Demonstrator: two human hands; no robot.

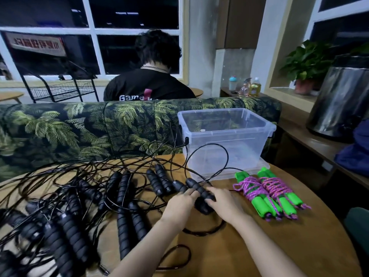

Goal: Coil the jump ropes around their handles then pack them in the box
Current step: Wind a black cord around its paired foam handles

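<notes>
Head: wooden table (pixel 259 246), palm-print sofa (pixel 79 126), dark windows (pixel 129 17).

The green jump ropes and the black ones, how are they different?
The green jump ropes have bright green handles with purple cord wound around them; the black jump ropes have dark ridged handles and thin black cord lying loose and tangled. The green ones sit bundled right of the hands; the black ones sprawl to the left. Both lie on the wooden table, outside the clear box.

both hands, left hand (pixel 180 202) and right hand (pixel 223 200), hold a pair of black handles (pixel 197 189) on the wooden table (pixel 279 246), between tangled black jump ropes (pixel 79 196) and green-handled coiled ropes (pixel 269 193); the clear plastic box (pixel 225 140) stands behind.
</notes>
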